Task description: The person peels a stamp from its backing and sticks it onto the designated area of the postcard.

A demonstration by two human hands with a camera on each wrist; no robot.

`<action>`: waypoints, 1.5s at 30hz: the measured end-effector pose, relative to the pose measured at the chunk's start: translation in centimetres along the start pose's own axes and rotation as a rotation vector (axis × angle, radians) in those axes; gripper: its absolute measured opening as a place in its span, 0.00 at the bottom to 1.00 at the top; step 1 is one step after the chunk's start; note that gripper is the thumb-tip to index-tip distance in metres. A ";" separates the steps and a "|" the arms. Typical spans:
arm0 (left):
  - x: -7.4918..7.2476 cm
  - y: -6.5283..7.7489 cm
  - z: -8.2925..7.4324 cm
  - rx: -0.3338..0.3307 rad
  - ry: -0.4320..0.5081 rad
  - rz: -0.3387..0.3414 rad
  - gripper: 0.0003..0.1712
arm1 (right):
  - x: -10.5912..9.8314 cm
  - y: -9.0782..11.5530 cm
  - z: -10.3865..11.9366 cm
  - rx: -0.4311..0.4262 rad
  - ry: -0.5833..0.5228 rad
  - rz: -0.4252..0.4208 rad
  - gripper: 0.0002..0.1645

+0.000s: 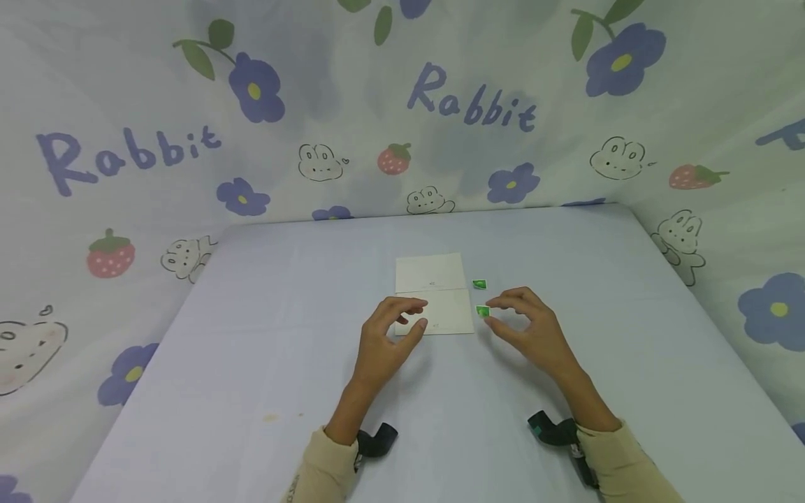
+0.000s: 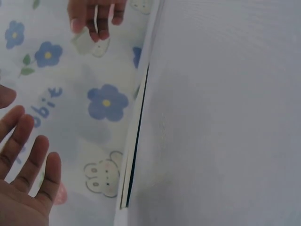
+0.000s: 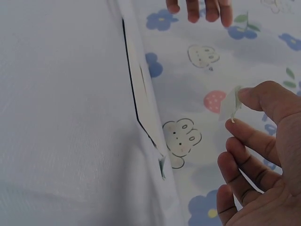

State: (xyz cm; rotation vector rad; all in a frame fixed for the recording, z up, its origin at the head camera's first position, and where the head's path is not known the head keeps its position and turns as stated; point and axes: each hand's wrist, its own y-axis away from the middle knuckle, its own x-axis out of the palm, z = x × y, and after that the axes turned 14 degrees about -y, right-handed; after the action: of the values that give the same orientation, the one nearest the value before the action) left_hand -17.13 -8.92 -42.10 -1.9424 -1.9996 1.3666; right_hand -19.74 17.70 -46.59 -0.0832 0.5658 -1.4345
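Note:
My right hand [image 1: 534,332] pinches a small green stamp-like sticker [image 1: 483,311] with a white border between thumb and forefinger. In the right wrist view the sticker's pale side [image 3: 229,105] shows. A second green sticker [image 1: 480,284] lies on the table just beyond, beside a pale cream paper piece. That piece has two rectangular panels, a far one [image 1: 430,273] and a near one [image 1: 448,312], meeting along a crosswise line. Over the near panel's left part hovers my left hand [image 1: 385,339], its fingers loosely bent and nothing between them.
A white-covered table [image 1: 251,335] spreads around the paper. Behind and beside it hangs a cloth [image 1: 352,119] printed with flowers, rabbits and strawberries. Dark camera mounts [image 1: 377,441] sit at both wrists, by the beige sleeves [image 1: 323,468].

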 end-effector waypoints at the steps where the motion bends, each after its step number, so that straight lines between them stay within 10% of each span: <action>1: 0.0 0.0 -0.1 -0.003 -0.002 0.002 0.15 | 0.0 0.0 0.1 -0.003 0.001 0.002 0.16; 8: 1.2 0.6 2.3 -0.013 -0.017 0.014 0.16 | 0.1 0.0 0.5 -0.014 -0.013 0.000 0.16; 17: -0.2 -0.1 -0.7 0.028 -0.029 0.005 0.15 | 0.2 -0.1 1.0 -0.033 -0.032 0.006 0.17; 45: 0.3 0.0 -1.0 0.041 -0.030 0.003 0.15 | 0.4 0.1 2.0 -0.050 -0.040 0.012 0.18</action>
State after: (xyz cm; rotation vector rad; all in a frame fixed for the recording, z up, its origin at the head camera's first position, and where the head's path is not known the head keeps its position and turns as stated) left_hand -16.60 -8.13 -41.64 -1.9196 -1.9656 1.4348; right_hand -18.77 16.78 -45.06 -0.1477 0.5680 -1.4041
